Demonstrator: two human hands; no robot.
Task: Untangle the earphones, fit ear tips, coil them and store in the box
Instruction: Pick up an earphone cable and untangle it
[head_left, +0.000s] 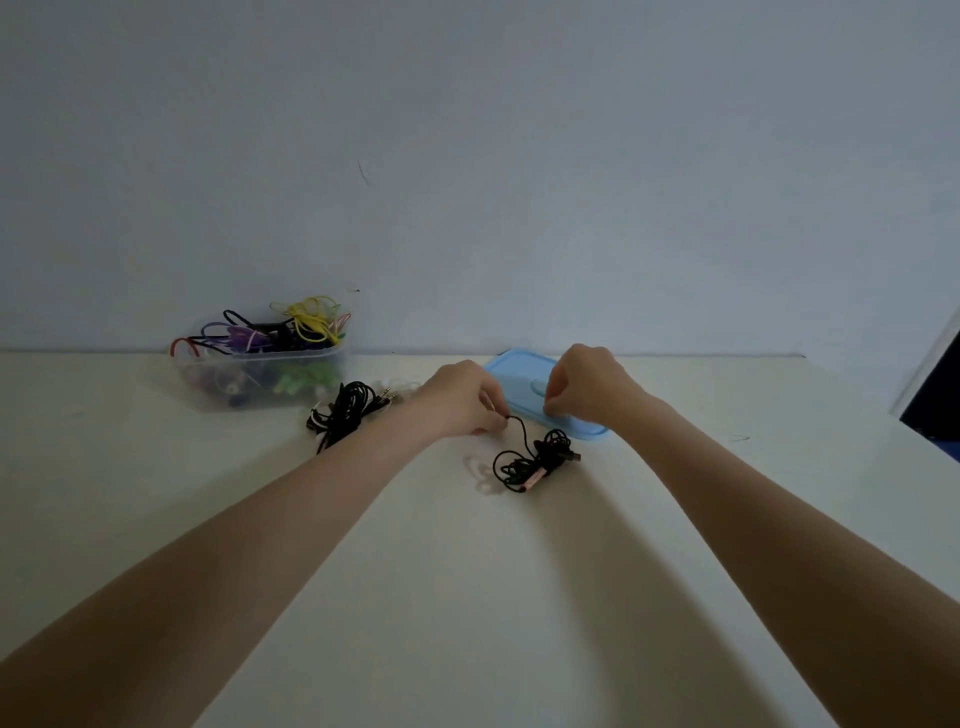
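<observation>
From the head camera, both bare forearms reach out over a white table (467, 597). The left hand (462, 397) pinches one end of a black earphone cable (535, 457) between curled fingers (491, 410); the rest of that cable lies bunched on the table just below the hands. The right hand (587, 382) hovers over a blue lid (514, 374), fingers curled downward; whether they grip anything I cannot tell. Another black bundle (345, 410) lies to the left, near a clear box (260, 371) heaped with coloured cables against the wall.
</observation>
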